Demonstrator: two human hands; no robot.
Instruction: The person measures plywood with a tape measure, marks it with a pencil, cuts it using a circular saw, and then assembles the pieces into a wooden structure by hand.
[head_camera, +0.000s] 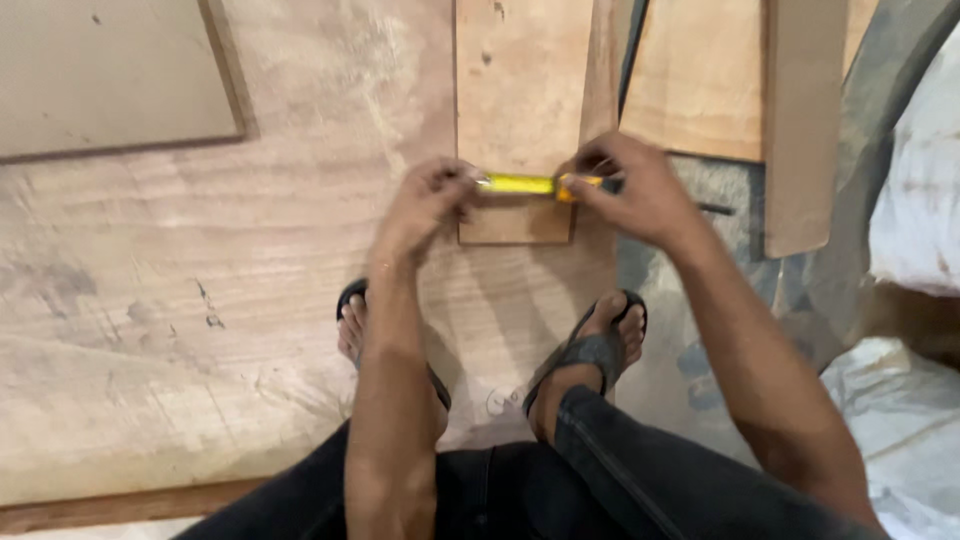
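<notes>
Yellow measuring tape (522, 184) stretched left to right across narrow plywood strip (520, 120), on big plywood sheet (250, 280). Left hand (425, 205) pinched on left end, right hand (630, 190) clamped on right end, both equally near.

left of the left hand (425, 205) the big plywood sheet (200, 300) lies open and flat, while between both hands the yellow tape (520, 184) bars the narrow board (520, 110), and right of the right hand (640, 190) leaning boards (800, 120) crowd in.
</notes>
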